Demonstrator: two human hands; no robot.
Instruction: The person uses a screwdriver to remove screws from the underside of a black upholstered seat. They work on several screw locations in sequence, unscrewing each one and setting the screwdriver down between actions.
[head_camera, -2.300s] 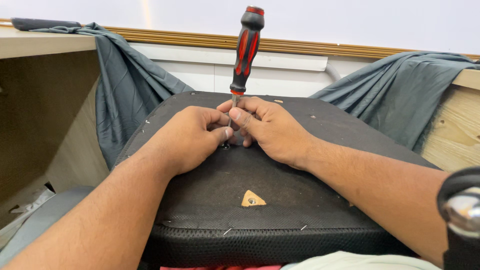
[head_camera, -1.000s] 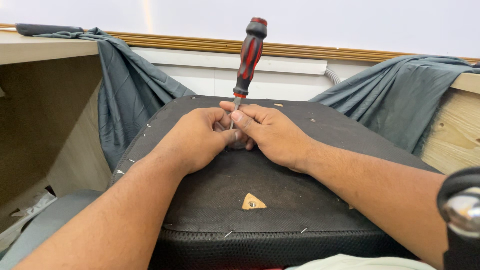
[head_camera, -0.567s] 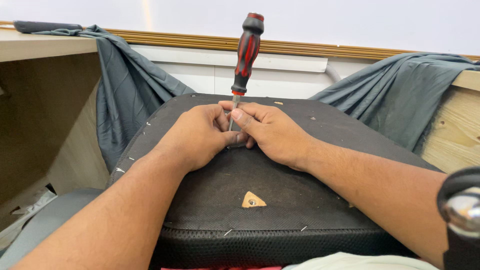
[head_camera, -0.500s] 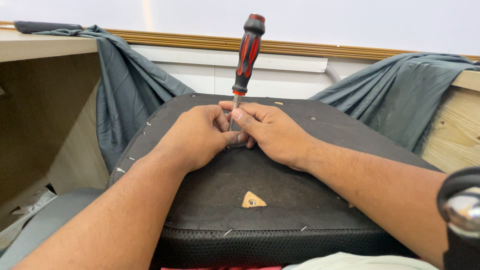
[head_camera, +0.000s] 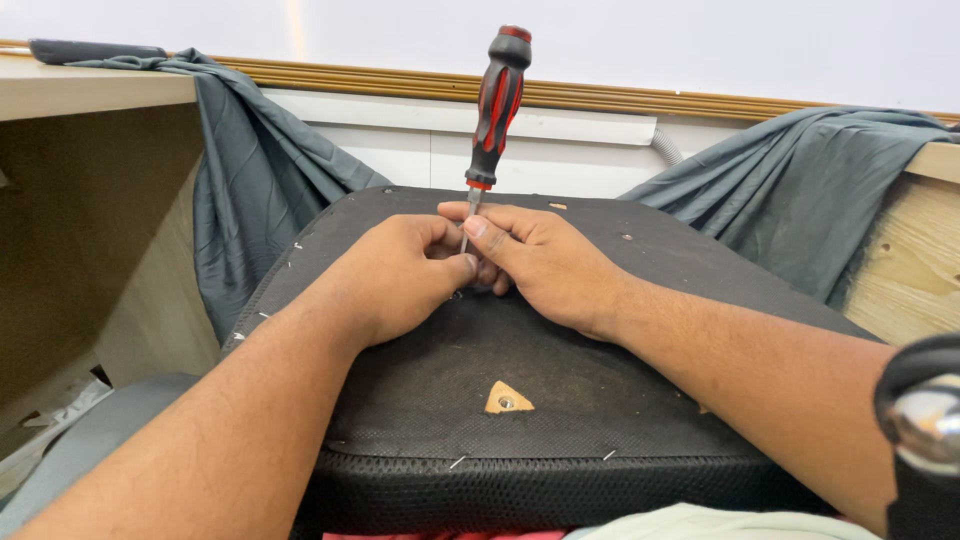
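1. Screwdriver (head_camera: 497, 105): black-and-red handle, standing nearly upright with a slight lean to the right, handle free above your hands. Only a short stretch of the metal shaft shows below the handle; the tip is hidden between your fingers, at the far middle of the seat underside.

2. Your left hand (head_camera: 400, 272): fingers curled and pressed together, knuckles up, fingertips bunched against the shaft from the left. It touches your right hand at the fingertips.

3. Your right hand (head_camera: 545, 265): thumb and forefinger pinch the shaft just below the handle; the other fingers are folded under, resting on the fabric. Whether anything small sits under the fingertips cannot be told.

4. Chair seat, underside up (head_camera: 560, 360): black fabric-covered panel lying in front of you, both hands resting on it. Small metal staples dot its edges.

5. Triangular cut-out (head_camera: 508, 398): tan wood showing through the fabric with a metal insert at its centre, near the close edge of the seat, well apart from your hands.

6. Grey cloth (head_camera: 260, 180): draped over the wooden desk (head_camera: 90, 90) at left; more of the same cloth lies over the wooden surface at right.

7. Chrome and black part (head_camera: 925, 430): at the right edge, blurred, kind unclear.
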